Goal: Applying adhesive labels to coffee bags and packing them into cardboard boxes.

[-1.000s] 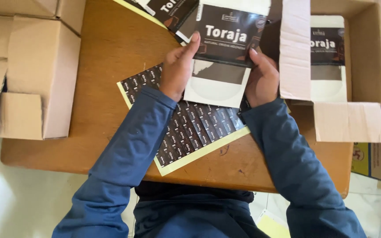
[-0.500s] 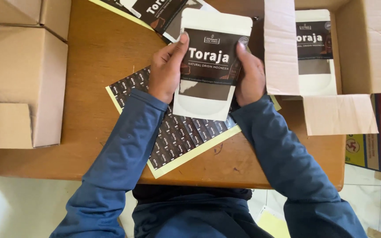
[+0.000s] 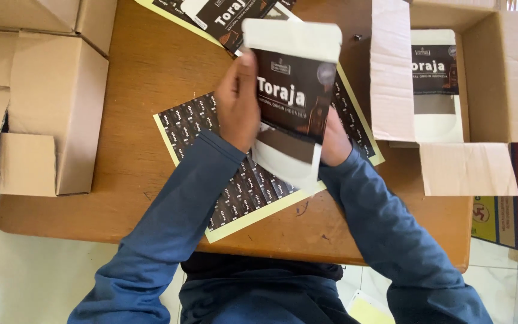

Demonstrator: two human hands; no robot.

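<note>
Across the middle of the view runs a brown wooden table (image 3: 151,78), and everything else sits on or around it. At its left edge stands a closed cardboard box (image 3: 49,114), one flap hanging loose toward the near left corner. At the right edge lies an open cardboard box (image 3: 499,84), its flaps spread, with a white pouch with a dark label (image 3: 436,84) lying flat inside it. On the table's centre, reaching from the far edge toward the near edge, is a sheet of small dark stickers (image 3: 241,192) on pale yellow backing. At the far edge, partly out of view, another dark-labelled pouch (image 3: 223,15) lies on a second yellow-edged sheet.

Above the sticker sheet, both hands hold up a white stand-up pouch (image 3: 292,96) with a dark label and a clear window low on its front; it is raised off the table and tilted a little. The left hand (image 3: 238,102) is closed around the pouch's left edge, its fingers hidden behind the pouch. The right hand (image 3: 334,144) grips the lower right side from behind, mostly hidden by the pouch. Both arms wear blue sleeves.
</note>
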